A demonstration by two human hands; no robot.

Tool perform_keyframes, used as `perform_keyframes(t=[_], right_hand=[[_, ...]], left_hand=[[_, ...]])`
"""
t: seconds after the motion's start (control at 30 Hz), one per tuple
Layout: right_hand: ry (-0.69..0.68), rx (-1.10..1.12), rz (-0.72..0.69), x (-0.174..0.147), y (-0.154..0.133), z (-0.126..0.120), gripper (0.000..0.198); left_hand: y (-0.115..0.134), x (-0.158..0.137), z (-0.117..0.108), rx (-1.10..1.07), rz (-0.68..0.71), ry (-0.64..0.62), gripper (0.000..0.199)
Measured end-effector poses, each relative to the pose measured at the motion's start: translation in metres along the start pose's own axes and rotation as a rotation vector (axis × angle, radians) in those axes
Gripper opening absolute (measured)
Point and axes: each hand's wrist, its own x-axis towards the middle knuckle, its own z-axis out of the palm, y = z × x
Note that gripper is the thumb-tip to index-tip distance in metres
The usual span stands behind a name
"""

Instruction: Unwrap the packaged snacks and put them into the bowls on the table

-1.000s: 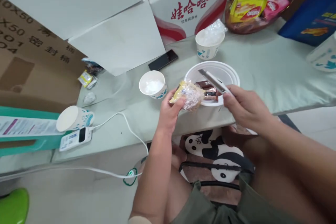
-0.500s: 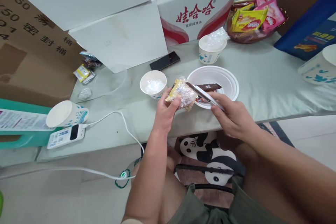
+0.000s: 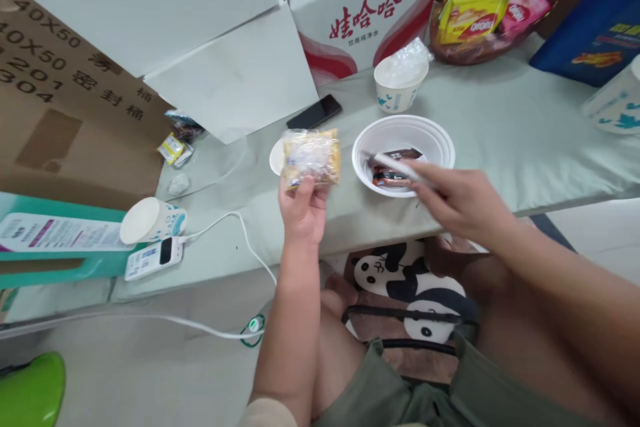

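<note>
My left hand [image 3: 301, 212] holds up a clear-wrapped yellow snack packet [image 3: 311, 157] above the table, in front of a small paper cup [image 3: 277, 155] that it mostly hides. My right hand [image 3: 463, 203] grips a thin white-and-grey tool [image 3: 397, 167] whose tip reaches into the white bowl [image 3: 430, 135]. Inside the bowl lie dark brown wrapped bars [image 3: 393, 176]. The tool is blurred, so I cannot tell what kind it is.
A black phone [image 3: 315, 112] lies behind the bowl, near a paper cup [image 3: 399, 83] stuffed with plastic. White boxes [image 3: 235, 80] and a red-printed carton [image 3: 360, 13] line the back. A snack basket [image 3: 480, 20] sits far right. A tipped cup [image 3: 150, 220], a white device [image 3: 153, 258] and a cable [image 3: 240, 233] lie at left.
My left hand has lifted the snack packet up and turned it flat toward me, away from the tool. My right hand has swung the tool's tip over into the bowl.
</note>
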Motion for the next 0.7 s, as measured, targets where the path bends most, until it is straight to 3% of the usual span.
perform_keyframes(t=[0.13, 0.27, 0.37, 0.47, 0.57, 0.7], right_hand=[[0.343, -0.195, 0.159, 0.007, 0.054, -0.036, 0.043], [0.313, -0.28, 0.306, 0.005, 0.141, -0.048, 0.036], [0.331, -0.263, 0.32, 0.005, 0.171, -0.04, 0.021], [0.352, -0.246, 0.267, 0.013, 0.145, -0.033, 0.02], [0.278, 0.111, 0.289, 0.015, 0.087, -0.028, 0.025], [-0.041, 0.611, 0.175, 0.005, 0.019, -0.009, 0.053]], left_hand=[[0.002, 0.004, -0.004, -0.02, -0.041, -0.046, 0.064], [-0.003, 0.002, 0.005, -0.014, -0.146, -0.106, 0.08], [-0.004, -0.001, 0.015, -0.002, -0.181, -0.167, 0.093], [-0.004, -0.004, 0.021, 0.011, -0.217, -0.231, 0.092], [-0.004, -0.009, 0.022, 0.053, -0.273, -0.314, 0.085], [-0.005, -0.021, 0.023, 0.148, -0.24, -0.468, 0.08]])
